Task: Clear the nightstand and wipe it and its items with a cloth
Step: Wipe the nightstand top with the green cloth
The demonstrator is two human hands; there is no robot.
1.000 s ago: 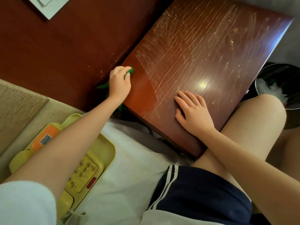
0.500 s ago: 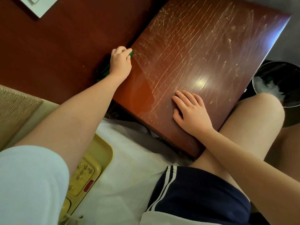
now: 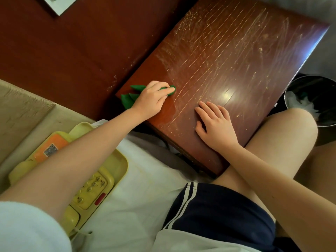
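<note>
The dark red nightstand (image 3: 236, 57) fills the upper right of the head view; its top is scratched and dusty, with a darker wiped patch near its left corner. My left hand (image 3: 152, 99) grips a green cloth (image 3: 129, 99) and presses it on that corner, cloth folds sticking out behind the wrist. My right hand (image 3: 214, 122) lies flat, fingers straight, on the top near the front edge. A yellow telephone (image 3: 91, 188) lies on the white bed sheet, partly hidden under my left forearm.
A wood wall panel (image 3: 81, 51) runs behind the nightstand, with a white plate (image 3: 60, 4) at the top. A black waste bin (image 3: 312, 99) with white paper stands right of the nightstand. My bare knee (image 3: 283, 135) touches the nightstand's front edge. A beige headboard cushion (image 3: 21, 110) is at left.
My left hand has come back with the cloth from the nightstand's left edge onto the top, nearer my right hand. The right hand has stayed flat in place.
</note>
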